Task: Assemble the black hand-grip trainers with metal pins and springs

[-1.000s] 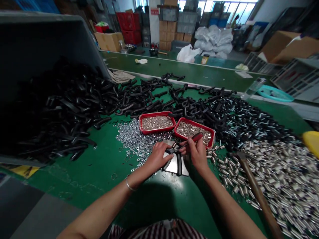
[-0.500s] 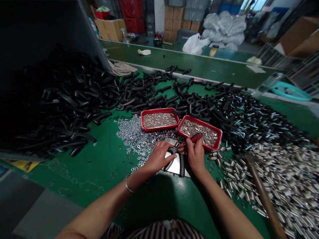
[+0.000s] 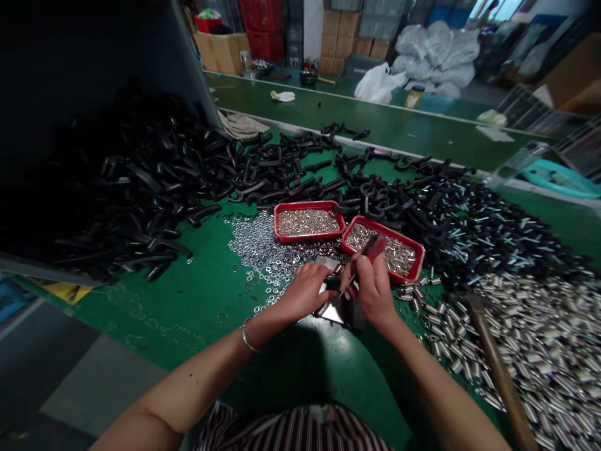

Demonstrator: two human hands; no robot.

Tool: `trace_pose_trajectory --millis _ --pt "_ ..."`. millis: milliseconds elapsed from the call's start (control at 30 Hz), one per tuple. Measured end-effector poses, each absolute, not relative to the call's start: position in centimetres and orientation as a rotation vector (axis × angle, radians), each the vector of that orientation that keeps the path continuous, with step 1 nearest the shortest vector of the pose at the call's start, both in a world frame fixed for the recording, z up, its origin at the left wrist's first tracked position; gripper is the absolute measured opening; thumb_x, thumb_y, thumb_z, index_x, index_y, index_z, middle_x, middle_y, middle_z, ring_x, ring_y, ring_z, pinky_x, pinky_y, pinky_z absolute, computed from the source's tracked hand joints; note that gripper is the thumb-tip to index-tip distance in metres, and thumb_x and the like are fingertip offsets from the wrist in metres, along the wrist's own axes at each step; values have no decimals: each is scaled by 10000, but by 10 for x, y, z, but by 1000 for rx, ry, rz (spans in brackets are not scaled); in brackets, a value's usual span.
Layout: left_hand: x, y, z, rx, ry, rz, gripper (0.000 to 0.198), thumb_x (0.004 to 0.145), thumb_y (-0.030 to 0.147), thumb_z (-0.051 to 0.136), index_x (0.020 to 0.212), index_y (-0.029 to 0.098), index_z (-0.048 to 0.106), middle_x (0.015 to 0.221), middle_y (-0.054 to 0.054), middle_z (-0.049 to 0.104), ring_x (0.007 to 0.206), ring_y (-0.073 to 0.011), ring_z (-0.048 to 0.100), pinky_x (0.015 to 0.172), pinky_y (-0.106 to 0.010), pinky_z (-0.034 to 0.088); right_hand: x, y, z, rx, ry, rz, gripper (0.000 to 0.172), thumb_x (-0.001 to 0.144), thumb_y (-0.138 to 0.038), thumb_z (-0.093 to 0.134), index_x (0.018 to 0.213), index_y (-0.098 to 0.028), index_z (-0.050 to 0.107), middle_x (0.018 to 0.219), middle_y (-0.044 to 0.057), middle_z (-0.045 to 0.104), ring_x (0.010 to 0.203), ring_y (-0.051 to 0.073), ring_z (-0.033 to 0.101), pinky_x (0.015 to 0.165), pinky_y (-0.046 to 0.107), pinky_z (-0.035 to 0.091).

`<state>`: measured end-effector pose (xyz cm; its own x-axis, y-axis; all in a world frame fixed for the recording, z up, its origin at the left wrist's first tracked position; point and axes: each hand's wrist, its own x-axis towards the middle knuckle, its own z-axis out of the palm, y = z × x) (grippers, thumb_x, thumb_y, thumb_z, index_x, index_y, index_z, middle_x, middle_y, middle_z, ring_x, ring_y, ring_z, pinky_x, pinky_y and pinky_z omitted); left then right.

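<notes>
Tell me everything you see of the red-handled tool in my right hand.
The red-handled tool has a plastic-looking handle, red with a dark section, and what seems a thin metal shaft. The right hand grips it, tilted, its handle end up, overlapping the right red tray in this view, its thin end slanting down toward the black part. Fingers hide its middle; whether its tip touches that part is unclear.

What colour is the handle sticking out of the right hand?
That handle is red, with a dark part. It shows best in the head view.
</notes>
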<state>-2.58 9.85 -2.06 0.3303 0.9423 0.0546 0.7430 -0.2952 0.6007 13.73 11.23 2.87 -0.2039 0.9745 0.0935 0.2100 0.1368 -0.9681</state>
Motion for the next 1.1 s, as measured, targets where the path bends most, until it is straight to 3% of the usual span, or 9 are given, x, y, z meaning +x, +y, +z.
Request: trace_pose_trajectory --millis 100,233,300,400,467,600,900,1100 --pt "-26 93 -24 2137 1496 570 343 894 385 645 1203 250 584 1233 -79 595 1193 -299 512 1039 -471 386 158 102 33 -1195 -1560 1159 285 1000 -556 314 1037 -287 401 685 -30 623 467 152 514 496 276 432" --pt "-32 94 -21 2189 1396 553 502 894 405 652 1351 251 512 1339 -95 559 1250 -302 479 1056 -463 368 219 102 16 -1610 -2072 845 285 934 -522 497 923 -239 529 735 35 658 634 218 618 617 327 465" --pt "-42 111 -13 2267 1328 585 469 938 392 590 1380 258 504 1331 -88 567 1231 -283 485 1040 -438 375 247 104 13 -1740 -2273 704 314 910 -528 546 984 -228 598 862 71 697 740 256 660 673 353 483" --pt "-63 163 5 2383 1496 642 305 981 286 487 1249 253 626 1174 -87 629 1147 -273 512 1001 -429 377 259 114 26 -1699 -2300 432 339 949 -502 509 1131 -240 622 1099 103 678 917 272 670 769 371 502" --pt "-79 201 14 2399 1749 569 250 942 192 492 1069 206 708 1058 -125 651 1115 -299 528 989 -452 365 244 131 40 -1597 -2315 308 295 982 -432 463 1096 -236 653 1108 103 663 948 259 657 797 363 501" --pt "-99 241 15 2396 1915 437 160 824 82 564 795 131 714 883 -175 679 1006 -321 606 936 -437 393 177 184 52 -1430 -2504 240 262 990 -307 466 981 -204 707 1023 100 676 981 242 618 829 327 485" --pt "-98 230 -6 2420 1987 490 131 926 246 570 922 148 656 939 -145 702 960 -296 640 956 -430 427 74 272 19 -1287 -2710 234 136 888 -198 623 949 -180 744 1042 110 696 1054 254 565 915 326 449" --pt "-105 239 -8 2369 1936 543 145 964 233 506 956 161 632 997 -128 681 1015 -286 609 975 -430 407 78 274 1 -1357 -2628 310 197 957 -241 539 1053 -159 690 1108 116 668 1064 224 555 916 308 444"
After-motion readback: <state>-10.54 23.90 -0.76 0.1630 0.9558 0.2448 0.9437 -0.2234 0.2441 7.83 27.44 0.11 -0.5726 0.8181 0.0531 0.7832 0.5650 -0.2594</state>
